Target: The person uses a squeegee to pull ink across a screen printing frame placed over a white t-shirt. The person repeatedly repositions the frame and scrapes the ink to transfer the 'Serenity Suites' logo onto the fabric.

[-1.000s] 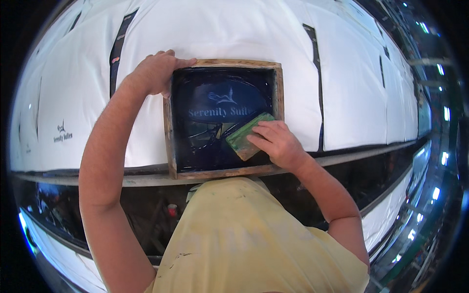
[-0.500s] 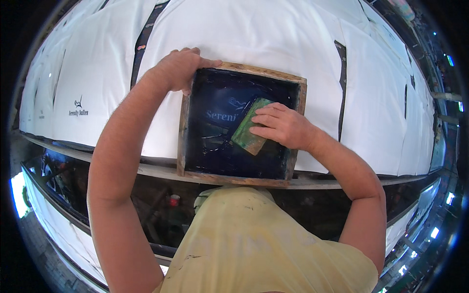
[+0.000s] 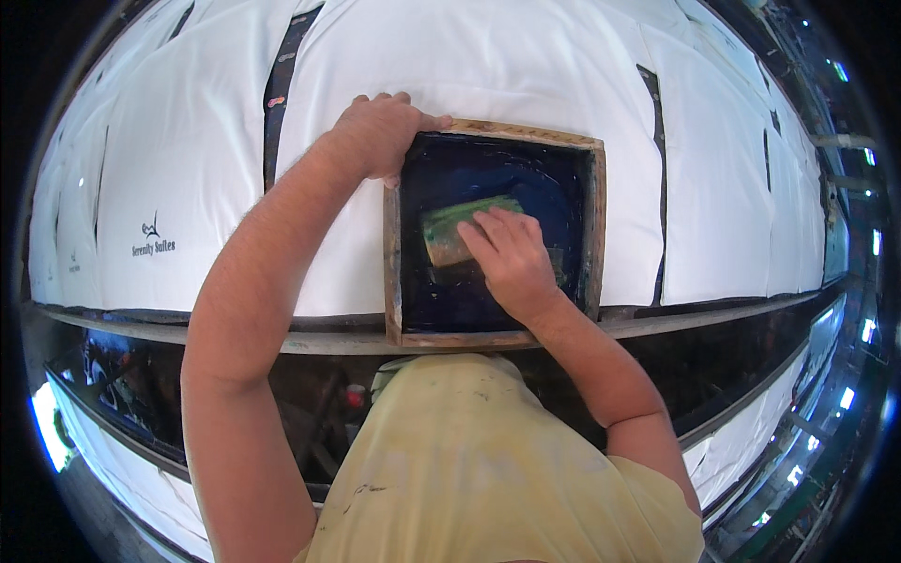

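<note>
Clasping a green-and-tan block (image 3: 450,236) with the right hand (image 3: 514,261) — with fingers slightly fanned and bent over its upper face. Cannot tell about the thumb, hidden from above. Set aslant beneath those fingertips and out to their left, green along its far side, tan closer to the palm.

Kept inside a square wooden frame (image 3: 392,272), over a dark blue, wet-looking surface (image 3: 469,308) spread on every side of the right fingers, with glossy streaks beyond them and to their right.

Reaching with the left hand (image 3: 380,133) to the frame's far-left corner, beyond and left of the right fingers. Laying one digit along the far rail, with the others bunched together just outside the corner — cannot tell whether pinching the wood or only pressing on it.

Lying, with the frame, on a white cloth (image 3: 488,56) stretching far beyond the left fingers. Continuing left of them, past a dark gap (image 3: 279,84), to a second cloth (image 3: 178,141) printed with a small dark emblem. Ending, nearer than both sets of fingers, at a pale ledge (image 3: 324,341), with a yellow shirt (image 3: 450,450) close by.
</note>
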`<state>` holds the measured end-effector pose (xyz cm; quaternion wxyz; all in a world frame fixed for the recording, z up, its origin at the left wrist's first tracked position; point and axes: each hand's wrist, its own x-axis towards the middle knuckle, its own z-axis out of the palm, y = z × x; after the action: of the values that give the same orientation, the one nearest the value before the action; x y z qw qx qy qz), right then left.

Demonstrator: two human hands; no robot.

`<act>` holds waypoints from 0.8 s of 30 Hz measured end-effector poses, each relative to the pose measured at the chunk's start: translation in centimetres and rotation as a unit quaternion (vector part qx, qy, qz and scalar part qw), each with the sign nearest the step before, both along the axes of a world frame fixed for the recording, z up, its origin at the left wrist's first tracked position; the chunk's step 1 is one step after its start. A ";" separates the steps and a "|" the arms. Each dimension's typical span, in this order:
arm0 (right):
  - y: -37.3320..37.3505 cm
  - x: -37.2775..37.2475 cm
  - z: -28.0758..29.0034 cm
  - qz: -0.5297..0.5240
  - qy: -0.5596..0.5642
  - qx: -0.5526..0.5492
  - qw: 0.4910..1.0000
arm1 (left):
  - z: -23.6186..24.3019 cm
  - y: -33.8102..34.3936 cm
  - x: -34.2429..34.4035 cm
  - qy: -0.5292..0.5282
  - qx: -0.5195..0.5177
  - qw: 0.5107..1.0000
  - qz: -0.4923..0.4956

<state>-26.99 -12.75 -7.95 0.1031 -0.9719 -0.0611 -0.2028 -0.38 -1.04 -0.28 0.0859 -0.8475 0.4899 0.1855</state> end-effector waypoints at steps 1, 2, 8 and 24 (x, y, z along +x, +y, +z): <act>0.4 0.3 -0.1 -0.029 -0.003 -0.001 1.000 | 0.2 0.1 -0.1 -0.002 0.000 1.000 -0.002; 0.4 0.8 0.0 -0.050 0.002 0.005 0.999 | 0.3 0.3 0.0 -0.004 0.001 1.000 -0.004; -2.0 3.9 0.6 -0.101 0.022 0.029 0.994 | -0.9 0.2 0.1 -0.025 -0.032 0.999 -0.024; -5.3 7.4 4.2 -0.112 0.133 0.079 0.982 | -0.9 0.0 -0.4 -0.035 -0.022 0.999 -0.009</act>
<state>-19.62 -18.02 -3.73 0.1629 -0.9797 0.0785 -0.0860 -0.74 -1.04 -1.16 0.0859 -0.8505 0.4986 0.1437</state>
